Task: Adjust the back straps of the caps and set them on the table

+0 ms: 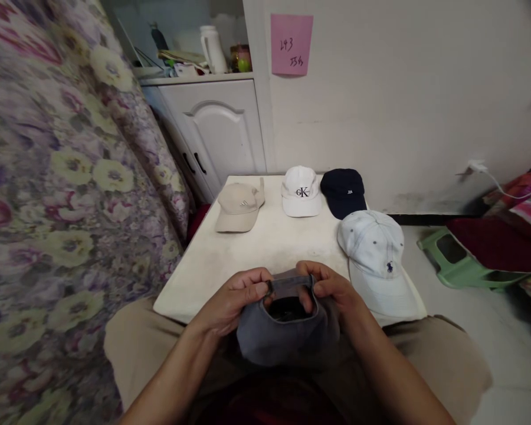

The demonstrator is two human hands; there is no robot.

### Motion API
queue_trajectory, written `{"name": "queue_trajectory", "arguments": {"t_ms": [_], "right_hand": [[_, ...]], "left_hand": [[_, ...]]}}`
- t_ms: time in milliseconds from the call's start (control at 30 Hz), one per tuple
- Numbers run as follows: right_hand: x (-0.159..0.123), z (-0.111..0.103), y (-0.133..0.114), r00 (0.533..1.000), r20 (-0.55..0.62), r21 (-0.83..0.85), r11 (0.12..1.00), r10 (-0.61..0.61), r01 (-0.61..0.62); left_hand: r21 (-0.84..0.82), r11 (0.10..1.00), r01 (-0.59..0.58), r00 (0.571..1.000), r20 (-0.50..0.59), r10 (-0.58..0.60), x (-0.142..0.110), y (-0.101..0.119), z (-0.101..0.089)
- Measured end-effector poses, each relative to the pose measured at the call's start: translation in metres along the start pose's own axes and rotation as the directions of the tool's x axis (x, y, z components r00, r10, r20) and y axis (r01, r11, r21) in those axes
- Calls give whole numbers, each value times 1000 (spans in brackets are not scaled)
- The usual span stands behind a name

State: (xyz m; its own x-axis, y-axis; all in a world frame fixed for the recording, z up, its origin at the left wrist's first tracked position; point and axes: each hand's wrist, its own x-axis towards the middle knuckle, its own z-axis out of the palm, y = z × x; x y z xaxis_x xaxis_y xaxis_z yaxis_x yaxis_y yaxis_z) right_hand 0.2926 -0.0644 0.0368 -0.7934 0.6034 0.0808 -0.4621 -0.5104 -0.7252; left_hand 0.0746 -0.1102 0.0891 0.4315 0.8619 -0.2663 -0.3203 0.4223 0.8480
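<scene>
A: What is the largest thing around the person?

B: It is the flowered curtain (71, 206), which hangs along the left side. After it comes the pale table (256, 254), in front of the person's knees. On the floor, to the right, there is a green stool (451, 260) with a dark red top.

A: And the caps?

B: The light blue cap (374, 254) lies at the right side of the table, its brim toward the person. Farther back are the beige cap (241, 206) at left, the white cap (301, 189) and, just beside it, the navy cap (343, 192).

A: Where is the grey cap (287, 342)?

B: It is held over the lap, at the table's near edge, its back opening turned upward.

A: How do the hands grip it?

B: The left hand (239, 298) pinches, thumb against fingers, one end of the back strap (291, 283). The right hand (336, 292) is closed likewise on the other end. Whether the strap is fastened, one cannot tell.

A: The smallest thing?

B: A dark buckle (269, 288), beside the left thumb.
</scene>
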Motion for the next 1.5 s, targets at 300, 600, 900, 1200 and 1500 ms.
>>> {"name": "queue_trajectory", "arguments": {"t_ms": [300,600,900,1200,1500], "right_hand": [[4,4,1,998,-46,86,995,-43,47],[-7,-8,-8,998,20,6,998,67,-68],[-11,11,-4,980,-98,159,970,-172,186],[1,8,-5,901,-340,69,948,-271,311],[1,14,-10,869,-391,107,922,-304,371]], "left_hand": [[-113,990,84,986,152,-66,2,-7,-12],[-249,967,-44,988,135,80,1,11,-1],[-340,939,-57,939,302,166,8,15,-5],[-496,850,-179,949,140,282,38,-21,-30],[-542,784,-303,939,-28,343,49,-32,-51]]}}
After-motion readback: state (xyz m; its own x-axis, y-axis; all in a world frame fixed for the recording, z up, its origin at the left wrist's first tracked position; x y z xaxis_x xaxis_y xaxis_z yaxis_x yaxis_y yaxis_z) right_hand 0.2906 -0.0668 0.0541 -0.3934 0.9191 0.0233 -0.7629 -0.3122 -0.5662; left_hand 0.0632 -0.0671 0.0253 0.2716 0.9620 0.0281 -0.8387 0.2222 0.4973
